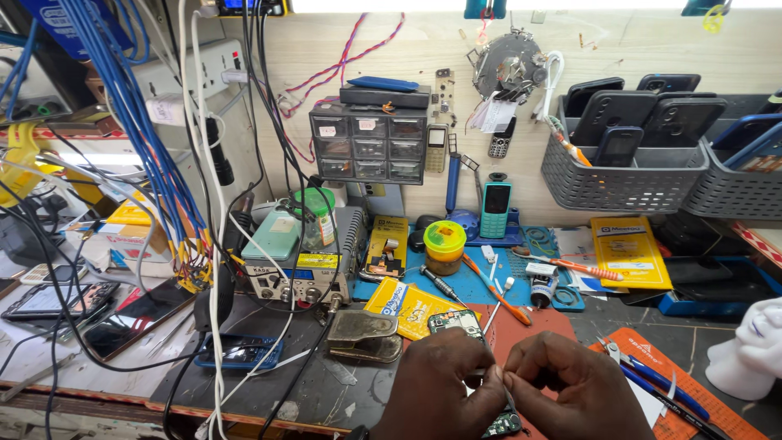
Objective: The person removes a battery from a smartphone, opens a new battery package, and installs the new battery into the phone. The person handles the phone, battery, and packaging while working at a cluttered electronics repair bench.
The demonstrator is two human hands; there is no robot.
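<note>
My left hand [444, 387] and my right hand [574, 391] meet at the bottom centre, over a red-brown work mat [529, 326]. Their fingertips pinch together around a thin metal tool or wire [507, 398] that shows between them. Under the hands lies an opened phone; its green circuit board shows above my left hand [456, 320] and again below the fingers [503, 424]. Most of the phone is hidden by my hands. Which hand carries the thin tool I cannot tell.
A soldering station [305, 273] with cables stands at left, phones [130, 314] lie beside it. A yellow-lidded jar [445, 242], screwdrivers [497, 293], yellow packets [631, 251], a drawer cabinet [371, 147] and grey baskets of phones [627, 183] fill the back. Tweezers [652, 383] lie at right.
</note>
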